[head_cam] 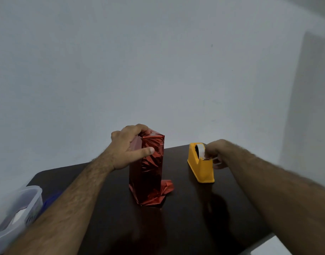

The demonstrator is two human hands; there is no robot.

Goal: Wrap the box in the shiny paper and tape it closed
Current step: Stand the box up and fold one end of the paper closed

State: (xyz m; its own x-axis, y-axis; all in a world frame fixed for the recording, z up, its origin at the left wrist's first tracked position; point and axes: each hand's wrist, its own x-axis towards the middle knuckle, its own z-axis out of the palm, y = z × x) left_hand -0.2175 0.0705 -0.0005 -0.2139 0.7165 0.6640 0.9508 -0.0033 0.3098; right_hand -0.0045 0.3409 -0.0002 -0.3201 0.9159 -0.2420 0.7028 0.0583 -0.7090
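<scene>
Two bare forearms reach over the dark table (185, 227). At the near left edge sits a clear plastic bin (16, 212). Mid-table, the box (147, 170) stands upright, covered in red shiny paper (167, 186) with loose folds crumpled at its base. The left hand (128, 146) grips the box top, fingers curled over it. Farther right, the right hand (216, 153) pinches tape (201, 150) at the yellow tape dispenser (201, 163).

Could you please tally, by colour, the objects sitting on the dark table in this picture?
Red: 1, the box wrapped in shiny paper, standing upright.
Yellow: 1, the tape dispenser.
Translucent white: 1, the plastic basket at the table's left edge.
Blue: 1, an indistinct object beside the basket.
Total: 4
</scene>
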